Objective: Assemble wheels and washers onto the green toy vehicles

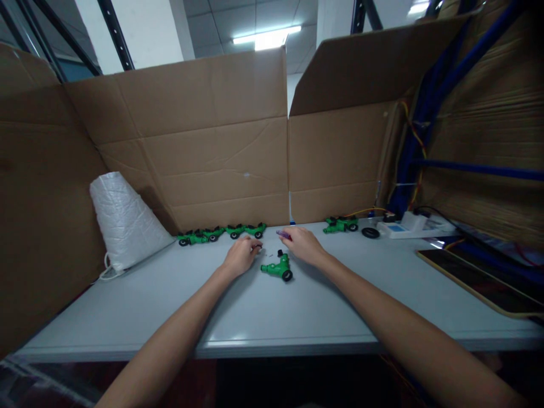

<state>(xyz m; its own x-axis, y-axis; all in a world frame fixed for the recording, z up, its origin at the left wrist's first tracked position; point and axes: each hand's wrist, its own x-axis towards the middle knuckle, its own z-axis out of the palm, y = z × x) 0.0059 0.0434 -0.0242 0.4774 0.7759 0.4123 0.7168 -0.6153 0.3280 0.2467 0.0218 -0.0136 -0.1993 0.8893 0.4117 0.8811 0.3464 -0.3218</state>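
A: Clock centred on the green piece (pixel 275 268), 12 pointing at the back wall: what's each hand doing?

B: Left hand (pixel 240 256), around 10, has its fingertips pinched on a small dark bit (pixel 258 246), too tiny for me to name. Right hand (pixel 304 243), between 1 and 2, grips a purple thing (pixel 282 233) between thumb and fingers. Green piece lies flat on the table (pixel 323 317), neither hand touching it.

A: Why there?

B: My guess: it leaves both hands free but keeps it in easy reach. Black cap (pixel 280 253) sits by its 12 end; can't tell if they touch.

A: And the rest?

B: Green toys in a row (pixel 199 238) at 10 to 11, probably lined up back there to stay clear of the elbows. More green parts (pixel 340 225) and a black ring (pixel 370 233) around 2. Cardboard (pixel 212 141) blocks 12, a white bag (pixel 127 221) crowds 10, and a power strip (pixel 419 225) hems in 2 to 3.
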